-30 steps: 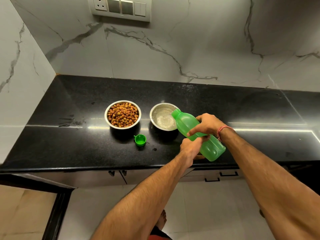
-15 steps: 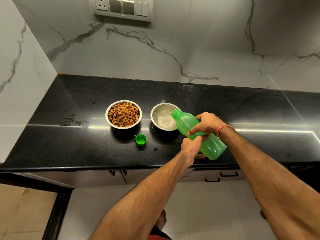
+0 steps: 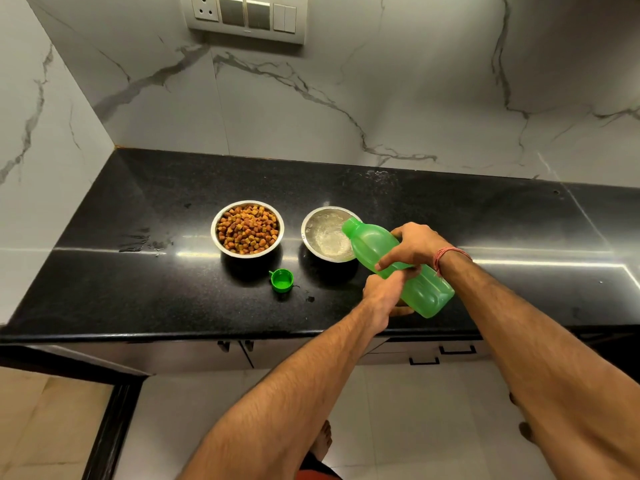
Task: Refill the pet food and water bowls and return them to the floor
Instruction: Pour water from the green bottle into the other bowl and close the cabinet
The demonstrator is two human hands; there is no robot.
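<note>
We tilt green bottle (image 3: 398,268) over steel water bowl (image 3: 323,235) on black counter (image 3: 138,278); right hand (image 3: 414,245) wraps its top, left hand (image 3: 386,294) curls beneath. Stream seemingly running. Risk: mouth overshoots rim, water spills. Kibble bowl (image 3: 247,229) full.

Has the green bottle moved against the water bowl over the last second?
No. The green bottle stays tilted, mouth over the water bowl's right rim, held by both hands.
</note>
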